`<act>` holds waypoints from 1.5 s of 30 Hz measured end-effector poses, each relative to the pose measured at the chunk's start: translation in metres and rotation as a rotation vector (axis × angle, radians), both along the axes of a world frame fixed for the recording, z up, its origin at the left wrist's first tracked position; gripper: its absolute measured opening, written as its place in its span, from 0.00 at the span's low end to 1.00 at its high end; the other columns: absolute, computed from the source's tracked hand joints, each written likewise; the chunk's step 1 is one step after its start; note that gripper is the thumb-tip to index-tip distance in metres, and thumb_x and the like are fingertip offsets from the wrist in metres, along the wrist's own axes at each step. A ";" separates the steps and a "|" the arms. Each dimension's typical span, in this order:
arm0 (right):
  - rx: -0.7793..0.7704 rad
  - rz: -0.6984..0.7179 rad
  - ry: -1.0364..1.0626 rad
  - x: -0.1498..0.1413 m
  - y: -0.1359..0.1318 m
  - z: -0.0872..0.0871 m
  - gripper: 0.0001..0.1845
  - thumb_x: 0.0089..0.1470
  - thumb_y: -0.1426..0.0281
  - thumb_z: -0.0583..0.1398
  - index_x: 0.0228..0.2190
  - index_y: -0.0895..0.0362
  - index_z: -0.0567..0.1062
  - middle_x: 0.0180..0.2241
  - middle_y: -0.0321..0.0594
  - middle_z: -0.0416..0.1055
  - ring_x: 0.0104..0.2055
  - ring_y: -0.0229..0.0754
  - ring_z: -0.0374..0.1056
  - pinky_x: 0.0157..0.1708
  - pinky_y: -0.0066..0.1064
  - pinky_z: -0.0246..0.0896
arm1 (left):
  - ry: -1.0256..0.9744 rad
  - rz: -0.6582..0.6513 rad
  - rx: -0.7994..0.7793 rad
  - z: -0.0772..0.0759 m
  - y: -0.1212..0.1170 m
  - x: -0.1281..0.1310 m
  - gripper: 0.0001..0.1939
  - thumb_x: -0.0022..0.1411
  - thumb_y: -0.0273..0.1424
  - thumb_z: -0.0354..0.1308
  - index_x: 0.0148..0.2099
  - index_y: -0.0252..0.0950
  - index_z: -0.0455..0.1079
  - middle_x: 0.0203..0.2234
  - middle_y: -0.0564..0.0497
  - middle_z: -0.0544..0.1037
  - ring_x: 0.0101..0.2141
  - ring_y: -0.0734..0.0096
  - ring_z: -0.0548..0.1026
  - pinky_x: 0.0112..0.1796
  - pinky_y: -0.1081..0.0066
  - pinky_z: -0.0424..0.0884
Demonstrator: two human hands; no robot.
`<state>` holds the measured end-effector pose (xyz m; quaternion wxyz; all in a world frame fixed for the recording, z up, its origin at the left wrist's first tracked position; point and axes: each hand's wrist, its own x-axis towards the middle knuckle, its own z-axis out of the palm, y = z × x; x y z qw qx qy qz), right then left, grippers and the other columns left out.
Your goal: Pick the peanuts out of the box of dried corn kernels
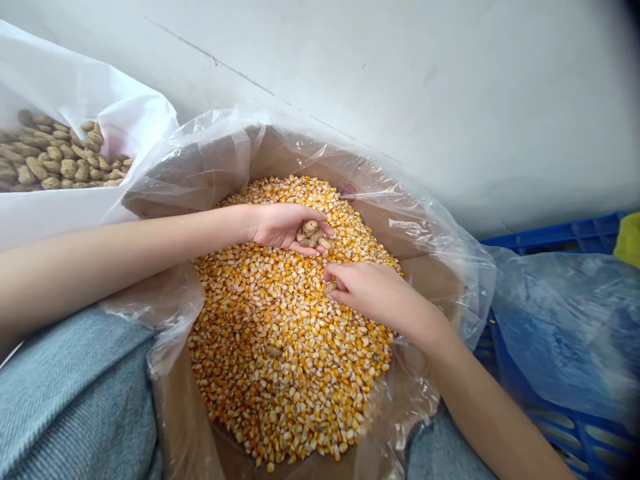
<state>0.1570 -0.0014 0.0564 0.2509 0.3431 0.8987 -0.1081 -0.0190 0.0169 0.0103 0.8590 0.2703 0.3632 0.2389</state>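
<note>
Palm up above the corn, my left hand (285, 225) cups several unshelled peanuts (313, 235), its fingers curled loosely around them. Just below and to the right, my right hand (363, 283) is closed in a pinch on a peanut (330, 288), mostly covered by the fingers. Loose yellow and white corn kernels (280, 307) fill a cardboard box (280, 153) lined with a clear plastic bag (430, 220). Another peanut (273, 350) lies on the kernels nearer to me.
A white sack (145, 110) at upper left holds many unshelled peanuts (60, 157). A blue plastic crate (555, 237) with clear plastic sheeting (565, 320) stands at right, a yellow item (629, 240) at its edge. The white wall (400, 73) rises behind. My jeans-covered legs (80, 393) flank the box.
</note>
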 end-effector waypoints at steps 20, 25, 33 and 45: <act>-0.235 0.575 0.032 -0.039 -0.082 -0.049 0.07 0.44 0.79 0.51 0.27 0.62 0.67 0.23 0.40 0.67 0.24 0.41 0.64 0.16 0.28 0.46 | 0.007 -0.032 -0.009 -0.002 0.000 0.001 0.11 0.59 0.31 0.41 0.38 0.29 0.60 0.25 0.49 0.69 0.27 0.79 0.70 0.28 0.80 0.66; -0.174 0.510 0.142 -0.038 -0.065 -0.026 0.05 0.46 0.74 0.51 0.27 0.59 0.67 0.25 0.37 0.67 0.25 0.39 0.64 0.17 0.28 0.47 | 0.010 -0.035 0.004 -0.002 0.000 0.000 0.13 0.58 0.32 0.41 0.40 0.29 0.61 0.25 0.49 0.69 0.28 0.79 0.69 0.29 0.79 0.66; 0.262 -0.005 0.611 -0.022 -0.020 0.022 0.14 0.51 0.66 0.50 0.39 0.56 0.66 0.30 0.36 0.66 0.29 0.31 0.61 0.29 0.23 0.53 | -0.049 -0.050 0.035 -0.004 -0.001 0.002 0.11 0.57 0.30 0.43 0.32 0.29 0.63 0.22 0.51 0.69 0.24 0.82 0.68 0.30 0.79 0.67; -0.196 0.327 0.232 -0.021 -0.040 0.003 0.10 0.51 0.66 0.48 0.29 0.56 0.67 0.28 0.34 0.66 0.29 0.36 0.61 0.28 0.29 0.51 | 0.014 0.017 -0.052 0.000 -0.002 0.001 0.16 0.59 0.31 0.42 0.45 0.27 0.61 0.23 0.50 0.71 0.25 0.81 0.70 0.29 0.82 0.67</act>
